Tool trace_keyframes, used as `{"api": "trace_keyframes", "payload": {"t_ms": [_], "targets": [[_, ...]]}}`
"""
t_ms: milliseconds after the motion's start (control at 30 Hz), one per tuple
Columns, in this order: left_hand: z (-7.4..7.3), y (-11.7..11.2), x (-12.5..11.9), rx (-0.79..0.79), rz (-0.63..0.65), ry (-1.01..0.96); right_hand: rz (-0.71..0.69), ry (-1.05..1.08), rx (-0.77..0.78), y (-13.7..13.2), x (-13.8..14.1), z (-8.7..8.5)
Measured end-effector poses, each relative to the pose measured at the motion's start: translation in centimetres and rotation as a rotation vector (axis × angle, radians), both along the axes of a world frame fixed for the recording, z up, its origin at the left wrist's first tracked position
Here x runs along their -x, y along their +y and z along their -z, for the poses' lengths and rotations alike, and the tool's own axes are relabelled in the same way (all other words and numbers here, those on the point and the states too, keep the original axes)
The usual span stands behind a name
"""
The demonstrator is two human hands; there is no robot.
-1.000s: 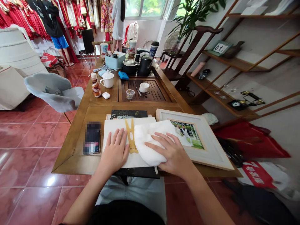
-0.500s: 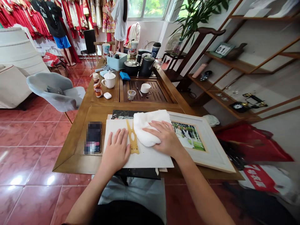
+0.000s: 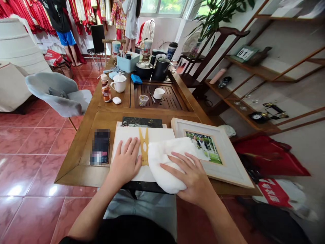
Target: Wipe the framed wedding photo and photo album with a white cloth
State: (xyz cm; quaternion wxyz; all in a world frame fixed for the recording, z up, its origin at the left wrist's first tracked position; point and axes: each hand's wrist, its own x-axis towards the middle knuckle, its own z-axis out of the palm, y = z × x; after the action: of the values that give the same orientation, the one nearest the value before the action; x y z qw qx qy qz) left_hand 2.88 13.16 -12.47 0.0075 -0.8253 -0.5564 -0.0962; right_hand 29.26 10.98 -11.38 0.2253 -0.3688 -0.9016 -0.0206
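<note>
My left hand point(image 3: 126, 163) lies flat, fingers apart, on a white board point(image 3: 157, 135) at the near edge of the wooden table point(image 3: 81, 149). Beside its fingertips a yellow wooden tool point(image 3: 144, 146) rests on the board. My right hand point(image 3: 191, 174) presses down on a bunched white cloth point(image 3: 166, 162) that covers the board's near right part and hangs over its front edge. Just right of the cloth lies a white picture frame point(image 3: 228, 159) holding a photo point(image 3: 203, 145).
A phone point(image 3: 100, 146) lies left of the board, and a dark book point(image 3: 141, 121) lies behind it. Farther back stand a tea tray point(image 3: 162, 98), white teapot point(image 3: 119, 83), bottle point(image 3: 105, 88) and kettles. A grey chair point(image 3: 59, 95) stands left, shelves right. People stand by red garments.
My right hand has dragged the cloth from the board's far part back to its near edge. My left hand has stayed flat on the board.
</note>
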Motion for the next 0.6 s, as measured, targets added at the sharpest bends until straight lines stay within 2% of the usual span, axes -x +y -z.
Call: {"api": "trace_keyframes", "payload": {"t_ms": [367,467,600], "targets": [[-0.1,0.0,0.2,0.023,-0.009,0.014,0.089,-0.050,-0.019,8.6,1.0,0.4],[0.0,-0.1,0.0,0.010,-0.026,0.020,0.082,-0.038,-0.021,9.0,1.2,0.5],[0.2,-0.1,-0.2,-0.021,-0.035,0.019,0.055,-0.021,-0.024,7.5,1.0,0.6]]}}
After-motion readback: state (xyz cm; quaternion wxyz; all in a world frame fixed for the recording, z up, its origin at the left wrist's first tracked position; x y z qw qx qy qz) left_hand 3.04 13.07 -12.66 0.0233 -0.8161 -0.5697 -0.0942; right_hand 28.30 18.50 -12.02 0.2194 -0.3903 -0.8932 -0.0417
